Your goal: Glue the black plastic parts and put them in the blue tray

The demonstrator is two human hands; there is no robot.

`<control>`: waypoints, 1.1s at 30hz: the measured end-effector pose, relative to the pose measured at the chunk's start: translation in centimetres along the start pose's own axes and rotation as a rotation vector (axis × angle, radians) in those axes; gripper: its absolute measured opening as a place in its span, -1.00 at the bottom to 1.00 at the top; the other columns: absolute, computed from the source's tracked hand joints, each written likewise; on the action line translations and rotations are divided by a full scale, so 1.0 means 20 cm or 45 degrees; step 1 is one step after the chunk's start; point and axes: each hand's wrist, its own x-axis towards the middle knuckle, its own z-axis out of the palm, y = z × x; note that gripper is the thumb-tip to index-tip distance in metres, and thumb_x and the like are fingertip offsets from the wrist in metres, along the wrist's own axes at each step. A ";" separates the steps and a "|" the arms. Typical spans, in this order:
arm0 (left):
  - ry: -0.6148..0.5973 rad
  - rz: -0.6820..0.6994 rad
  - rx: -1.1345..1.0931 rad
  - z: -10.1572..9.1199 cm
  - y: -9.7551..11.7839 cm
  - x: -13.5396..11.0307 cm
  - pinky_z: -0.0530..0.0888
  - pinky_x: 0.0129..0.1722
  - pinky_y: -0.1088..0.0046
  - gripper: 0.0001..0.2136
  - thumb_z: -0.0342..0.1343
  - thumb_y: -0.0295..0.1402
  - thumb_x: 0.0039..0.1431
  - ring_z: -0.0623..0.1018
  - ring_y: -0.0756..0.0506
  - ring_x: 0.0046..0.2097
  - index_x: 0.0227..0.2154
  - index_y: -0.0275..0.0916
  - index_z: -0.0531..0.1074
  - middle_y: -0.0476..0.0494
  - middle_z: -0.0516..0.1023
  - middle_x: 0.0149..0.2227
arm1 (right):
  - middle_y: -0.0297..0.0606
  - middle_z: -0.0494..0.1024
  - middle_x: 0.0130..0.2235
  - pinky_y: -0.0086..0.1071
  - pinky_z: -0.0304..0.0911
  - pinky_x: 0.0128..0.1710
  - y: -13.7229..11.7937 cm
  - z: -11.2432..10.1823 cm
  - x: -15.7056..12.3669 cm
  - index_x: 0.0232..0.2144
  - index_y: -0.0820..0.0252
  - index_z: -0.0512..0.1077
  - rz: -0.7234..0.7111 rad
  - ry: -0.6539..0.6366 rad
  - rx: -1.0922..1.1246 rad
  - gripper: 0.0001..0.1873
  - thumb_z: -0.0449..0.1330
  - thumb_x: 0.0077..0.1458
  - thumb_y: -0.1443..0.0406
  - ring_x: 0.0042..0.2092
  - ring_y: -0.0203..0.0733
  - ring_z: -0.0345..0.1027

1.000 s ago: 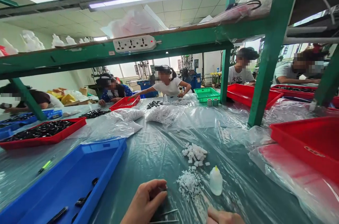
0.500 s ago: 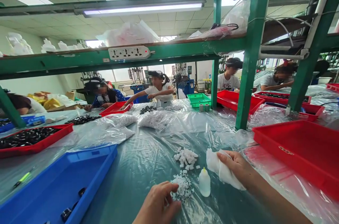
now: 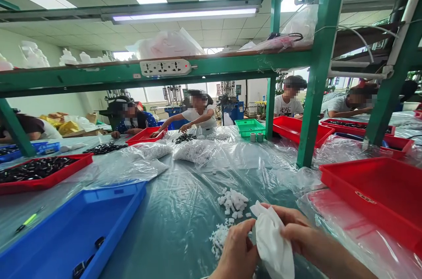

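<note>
Two hands: my left hand [image 3: 235, 255] and my right hand [image 3: 295, 228] are gripping one crumpled white cloth [image 3: 272, 239] between closed fingers, just beside two heaps of white plastic bits [image 3: 232, 202]; one blue plastic tray [image 3: 72, 230] and one red plastic tray [image 3: 372, 200] are sitting either side.

White cloth [image 3: 272, 244] in both hands [image 3: 235, 252] [image 3: 296, 230]

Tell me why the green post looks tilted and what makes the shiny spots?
In the head view, the green shelf post seems to lean, probably from a wide lens; also in the head view, the ceiling tube light glows brightest, and glare shines on the plastic sheet.
</note>
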 end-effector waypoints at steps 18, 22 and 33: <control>0.126 0.140 -0.021 0.07 -0.03 0.00 0.28 -0.43 0.44 -0.90 -0.01 -0.43 0.00 0.45 -0.11 -0.42 -0.53 -0.29 0.39 -0.22 0.52 -0.45 | -0.33 0.32 -0.44 -0.39 0.13 -0.37 0.18 0.12 0.06 -0.60 0.22 0.43 -0.467 0.343 -0.429 -0.72 0.16 0.01 0.16 -0.39 -0.22 0.22; 0.147 0.131 -0.056 0.07 -0.02 0.00 0.28 -0.43 0.46 -0.88 -0.02 -0.40 0.04 0.45 -0.08 -0.42 -0.53 -0.27 0.37 -0.18 0.51 -0.46 | -0.32 0.34 -0.44 -0.40 0.12 -0.41 0.16 0.11 0.06 -0.62 0.23 0.45 -0.420 0.262 -0.316 -0.76 0.20 -0.05 0.19 -0.39 -0.22 0.21; 0.112 0.013 -0.028 0.06 -0.01 0.01 0.21 -0.47 0.47 -0.94 0.01 -0.45 -0.04 0.41 -0.07 -0.43 -0.54 -0.27 0.35 -0.12 0.46 -0.50 | -0.41 0.26 -0.50 -0.45 -0.01 -0.57 0.13 0.10 0.07 -0.65 0.24 0.45 -0.178 0.205 0.144 -0.83 0.25 -0.23 0.23 -0.54 -0.38 0.07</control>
